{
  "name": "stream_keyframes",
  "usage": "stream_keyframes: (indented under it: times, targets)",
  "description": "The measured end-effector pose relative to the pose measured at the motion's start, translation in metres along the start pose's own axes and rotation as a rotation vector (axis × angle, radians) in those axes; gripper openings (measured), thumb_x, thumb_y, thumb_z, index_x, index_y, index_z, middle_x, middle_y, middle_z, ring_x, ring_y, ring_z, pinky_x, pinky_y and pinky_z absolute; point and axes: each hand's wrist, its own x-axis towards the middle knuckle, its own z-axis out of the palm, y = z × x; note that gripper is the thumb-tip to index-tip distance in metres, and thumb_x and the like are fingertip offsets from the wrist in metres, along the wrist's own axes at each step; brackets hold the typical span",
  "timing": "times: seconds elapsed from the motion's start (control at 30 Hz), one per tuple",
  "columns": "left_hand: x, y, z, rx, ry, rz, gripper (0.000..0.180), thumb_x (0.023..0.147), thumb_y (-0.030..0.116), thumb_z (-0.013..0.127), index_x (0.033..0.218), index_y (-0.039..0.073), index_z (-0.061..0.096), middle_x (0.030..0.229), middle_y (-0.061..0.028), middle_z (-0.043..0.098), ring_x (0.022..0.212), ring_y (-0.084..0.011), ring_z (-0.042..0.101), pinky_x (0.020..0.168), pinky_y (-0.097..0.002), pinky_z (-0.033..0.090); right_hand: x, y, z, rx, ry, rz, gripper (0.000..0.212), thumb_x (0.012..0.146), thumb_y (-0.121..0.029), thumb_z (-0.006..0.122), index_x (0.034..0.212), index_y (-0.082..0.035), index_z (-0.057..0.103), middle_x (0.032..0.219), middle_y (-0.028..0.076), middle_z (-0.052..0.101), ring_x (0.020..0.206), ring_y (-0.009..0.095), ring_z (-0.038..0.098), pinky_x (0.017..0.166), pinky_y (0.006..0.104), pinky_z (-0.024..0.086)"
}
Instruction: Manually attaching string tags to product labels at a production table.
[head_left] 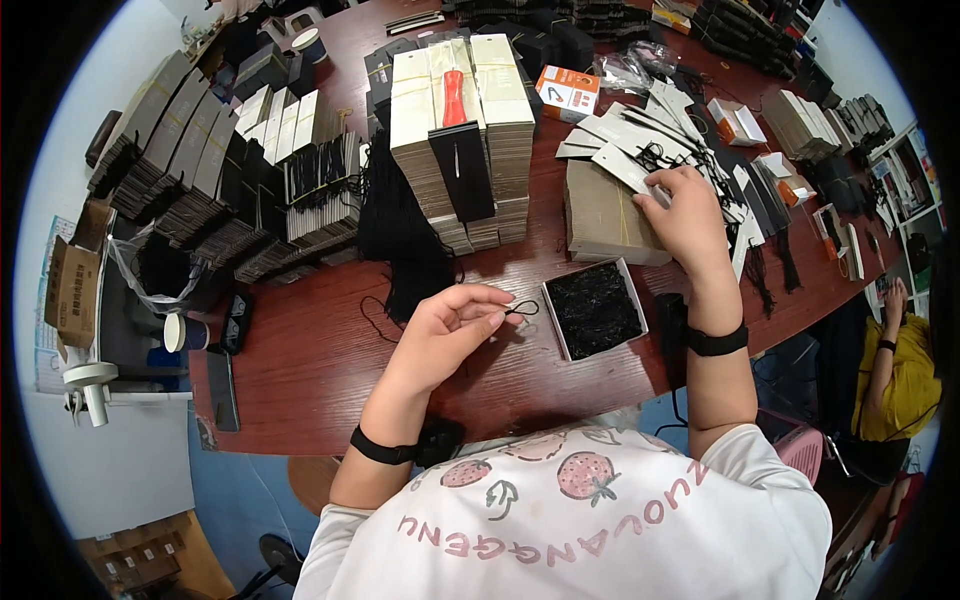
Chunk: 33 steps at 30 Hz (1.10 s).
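My left hand (452,328) is over the near part of the table, its thumb and index finger pinched on a thin black cord (522,309) that forms a small loop past the fingertips. To the right, my right hand (688,218) reaches over a loose pile of white hang tags, with thumb and bent fingers closed at the end of one white hang tag (622,168). Beneath that pile stands a banded stack of grey-brown cards (605,215). An open white box (551,318) full of black cords sits between my hands.
Tall banded card stacks (510,135) stand ahead, with a red-handled tool (454,98) on top. A bundle of black cords (392,225) hangs beside them. More card stacks (175,150) and a paper cup (185,332) are at left. Another person in yellow (895,385) sits at right.
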Motion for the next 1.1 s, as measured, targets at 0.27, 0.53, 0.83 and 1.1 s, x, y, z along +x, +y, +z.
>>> stream_keyframes:
  times: [0.27, 0.53, 0.83, 1.1]
  targets:
    - [0.000, -0.005, 0.000, -0.052, 0.059, 0.013, 0.021, 0.087, 0.004, 0.058, 0.108, 0.002, 0.056, 0.092, -0.0106, 0.067, 0.063, 0.0008, 0.050, 0.044, -0.0145, 0.024, 0.001, 0.009, -0.009, 0.180, 0.103, 0.045, 0.017, 0.082, -0.016, 0.059, 0.084, -0.001, 0.065, 0.086, 0.016, 0.064, 0.075, 0.033, 0.062, 0.072, 0.0383, 0.050]
    - [-0.001, -0.001, -0.009, 0.012, 0.088, 0.041, 0.011, 0.086, 0.007, 0.061, 0.096, 0.002, 0.065, 0.086, -0.0092, 0.069, 0.052, 0.0018, 0.040, 0.043, -0.0144, 0.024, -0.014, -0.051, -0.015, 1.232, -0.201, -0.039, 0.011, 0.098, -0.012, 0.038, 0.094, -0.002, 0.040, 0.080, 0.010, 0.060, 0.060, 0.009, 0.053, 0.055, 0.0227, 0.043]
    - [-0.010, 0.011, -0.019, -0.033, 0.162, 0.089, 0.014, 0.087, 0.006, 0.061, 0.099, 0.001, 0.064, 0.087, -0.0097, 0.069, 0.050, 0.0023, 0.038, 0.042, -0.0142, 0.024, -0.029, -0.118, -0.004, 0.808, 0.034, -0.440, 0.023, 0.079, -0.002, 0.063, 0.094, 0.000, 0.045, 0.087, 0.013, 0.050, 0.075, 0.028, 0.052, 0.069, 0.0342, 0.043]
    - [-0.010, 0.049, -0.016, -0.087, 0.289, 0.440, 0.017, 0.088, 0.004, 0.058, 0.104, -0.003, 0.060, 0.094, -0.0181, 0.067, 0.049, 0.0003, 0.037, 0.043, -0.0157, 0.026, -0.040, -0.120, 0.007, 0.831, -0.026, -0.317, 0.022, 0.079, -0.006, 0.065, 0.092, -0.001, 0.047, 0.084, 0.013, 0.053, 0.077, 0.030, 0.054, 0.069, 0.0348, 0.044]
